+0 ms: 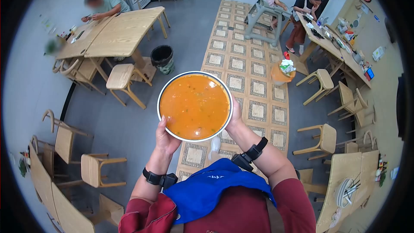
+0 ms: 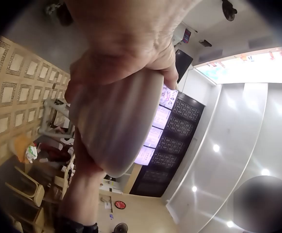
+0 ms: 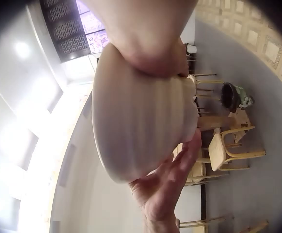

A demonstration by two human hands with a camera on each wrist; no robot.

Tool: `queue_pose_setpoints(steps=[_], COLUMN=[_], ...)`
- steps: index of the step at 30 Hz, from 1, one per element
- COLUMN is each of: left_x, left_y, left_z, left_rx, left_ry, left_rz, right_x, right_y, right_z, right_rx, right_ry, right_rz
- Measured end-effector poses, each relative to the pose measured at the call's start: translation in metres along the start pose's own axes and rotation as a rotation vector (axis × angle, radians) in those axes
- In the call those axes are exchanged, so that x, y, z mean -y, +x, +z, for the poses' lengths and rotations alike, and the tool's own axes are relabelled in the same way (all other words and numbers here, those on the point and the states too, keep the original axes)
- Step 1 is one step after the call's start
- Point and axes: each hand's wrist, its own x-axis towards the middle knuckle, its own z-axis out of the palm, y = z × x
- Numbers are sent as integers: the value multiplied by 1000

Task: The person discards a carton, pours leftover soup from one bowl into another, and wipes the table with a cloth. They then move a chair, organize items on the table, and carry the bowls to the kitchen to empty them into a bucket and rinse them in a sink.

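Note:
A large white bowl with a dark rim line, filled with orange soup bearing small green flecks, is held up level in both hands. The left hand grips its lower left side, thumb at the rim. On the right side, the right hand grips it, fingers mostly hidden under the bowl. From the left wrist view, the ribbed outer wall of the bowl lies against the left hand. In the right wrist view the right hand holds the bowl, with the left hand spread beneath it.
A patterned tile strip runs ahead. Left are a black bin, a stool and a table with a seated person. On the right stand an orange bin, stools, a child in a high chair and a person by a long table.

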Motion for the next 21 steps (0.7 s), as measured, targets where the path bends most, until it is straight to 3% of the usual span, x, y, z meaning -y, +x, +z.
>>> queue_pose_setpoints(steps=[9, 21], left_x=[-16, -51], left_y=[212, 515], left_z=[19, 56], left_rx=[-4, 28], left_ry=[-47, 0], left_rz=[-16, -101], right_x=[90, 216], right_y=[197, 457], right_z=[-2, 4], right_rx=[5, -38], right_ry=[25, -5], right_rz=[58, -14])
